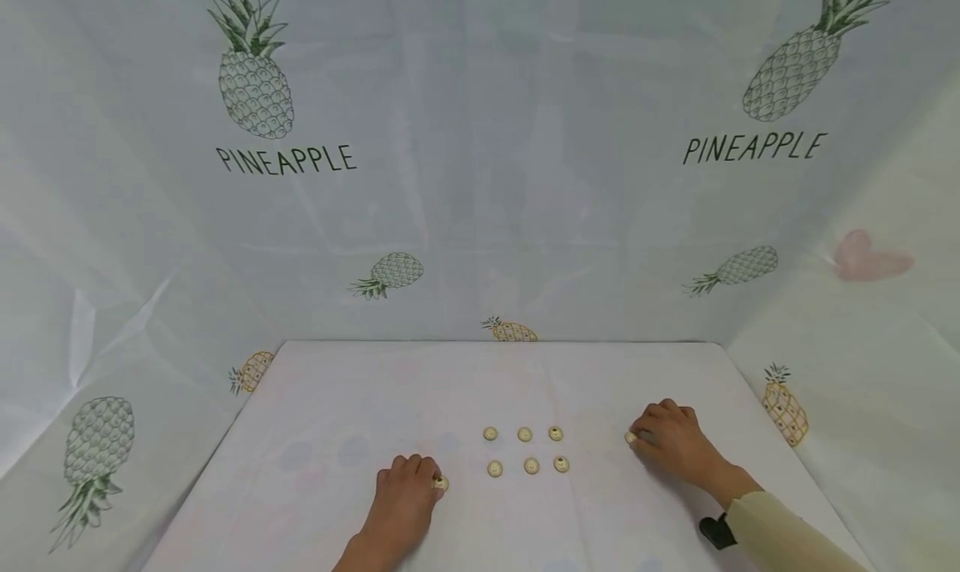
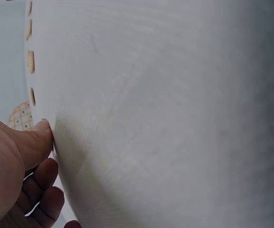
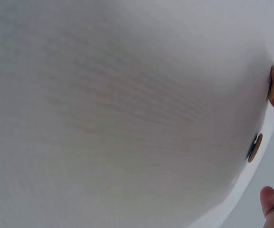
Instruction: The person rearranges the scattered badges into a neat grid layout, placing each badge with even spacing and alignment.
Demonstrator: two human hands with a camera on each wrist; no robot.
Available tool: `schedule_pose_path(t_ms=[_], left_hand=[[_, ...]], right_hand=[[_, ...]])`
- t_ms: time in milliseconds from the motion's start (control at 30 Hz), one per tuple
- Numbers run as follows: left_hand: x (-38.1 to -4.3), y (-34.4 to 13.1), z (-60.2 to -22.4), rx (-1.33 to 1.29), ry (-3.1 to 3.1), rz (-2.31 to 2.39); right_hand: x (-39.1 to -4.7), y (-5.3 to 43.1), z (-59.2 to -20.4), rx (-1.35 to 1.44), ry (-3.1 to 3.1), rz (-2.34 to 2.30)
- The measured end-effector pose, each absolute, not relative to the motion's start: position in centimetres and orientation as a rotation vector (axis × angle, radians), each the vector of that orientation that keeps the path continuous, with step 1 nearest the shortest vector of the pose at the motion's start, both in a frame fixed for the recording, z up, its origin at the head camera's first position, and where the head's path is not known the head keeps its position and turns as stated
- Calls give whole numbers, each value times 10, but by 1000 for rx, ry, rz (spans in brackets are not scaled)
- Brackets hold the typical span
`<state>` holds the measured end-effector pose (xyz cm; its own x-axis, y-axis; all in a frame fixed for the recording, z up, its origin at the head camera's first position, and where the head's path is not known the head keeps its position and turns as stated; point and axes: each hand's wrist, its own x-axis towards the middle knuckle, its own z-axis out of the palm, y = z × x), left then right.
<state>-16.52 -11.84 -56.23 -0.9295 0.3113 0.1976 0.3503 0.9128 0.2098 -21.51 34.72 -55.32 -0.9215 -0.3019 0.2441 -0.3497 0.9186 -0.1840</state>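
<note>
Two rows of three small round tan discs (image 1: 532, 465) lie on the white table between my hands, each with a paler ring and some with a dark spot. My left hand (image 1: 403, 499), left of the rows, pinches another tan disc (image 1: 441, 482) at the tabletop. In the left wrist view, the left thumb (image 2: 39, 140) presses down at the table surface, and the held disc is hidden. Right of the rows, my right hand (image 1: 671, 439) pinches a disc (image 1: 631, 437) by its fingertips. The right wrist view shows this disc (image 3: 272, 91) edge-on between the fingers.
The white table (image 1: 315, 388) reaches back to a hanging white sheet (image 1: 495, 180) printed with pineapples, which also runs down both sides. A black object (image 1: 717, 532) sits by the right sleeve (image 1: 780, 530). Another disc (image 3: 255, 148) lies close to the right hand.
</note>
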Motion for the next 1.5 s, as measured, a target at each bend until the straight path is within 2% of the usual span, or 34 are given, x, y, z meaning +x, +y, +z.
schedule_pose_path(t_ms=[433, 700, 1500], left_hand=[[-165, -118, -564, -501, -2931, -366], [-164, -116, -565, -516, -2891, -358], [-164, -118, -566, -560, -2826, -214]], right_hand=[[-216, 331, -554, 704, -2552, 75], [-215, 317, -556, 707, -2526, 39], [-186, 263, -558, 772, -2565, 181]])
